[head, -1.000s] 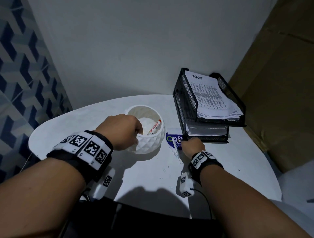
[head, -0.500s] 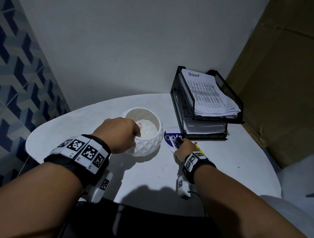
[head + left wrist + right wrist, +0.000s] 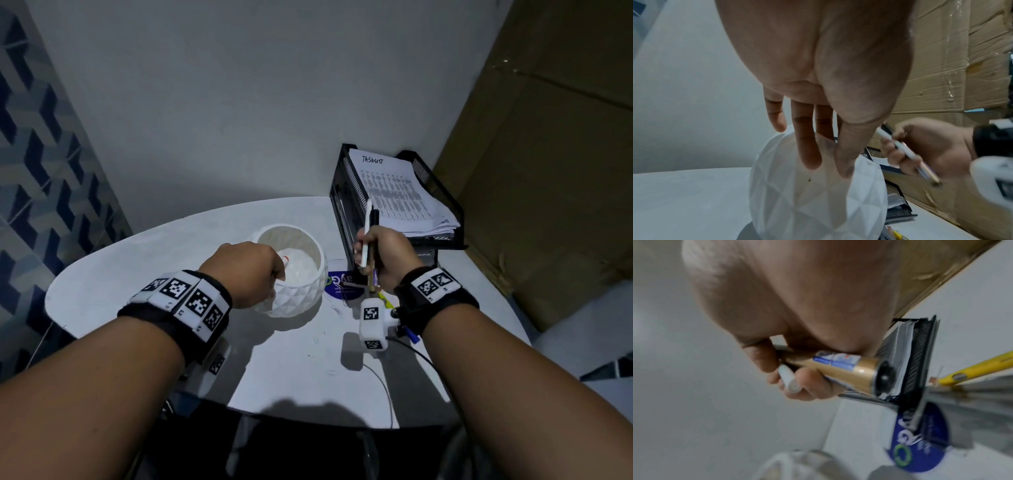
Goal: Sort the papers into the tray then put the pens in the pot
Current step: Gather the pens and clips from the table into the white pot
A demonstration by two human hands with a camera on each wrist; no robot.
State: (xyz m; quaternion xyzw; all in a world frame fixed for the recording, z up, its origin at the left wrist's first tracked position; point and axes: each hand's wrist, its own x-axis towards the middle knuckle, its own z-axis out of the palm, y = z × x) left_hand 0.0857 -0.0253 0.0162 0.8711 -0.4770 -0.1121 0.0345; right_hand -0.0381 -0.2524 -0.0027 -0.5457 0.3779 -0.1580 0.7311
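The right hand (image 3: pixel 383 253) grips two pens (image 3: pixel 370 236) upright, raised above the worktop (image 3: pixel 137 274) at 3 o'clock of the white pot (image 3: pixel 301 294). The left hand (image 3: pixel 246 270) rests relaxed fingers (image 3: pixel 807 146) on the pot's side. The papers (image 3: pixel 400 195) lie in the black tray (image 3: pixel 346 205) at 1 o'clock.

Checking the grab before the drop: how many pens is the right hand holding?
2: a white pen and a gold-barrelled marker, side by side in the right hand; the fist could hide another.
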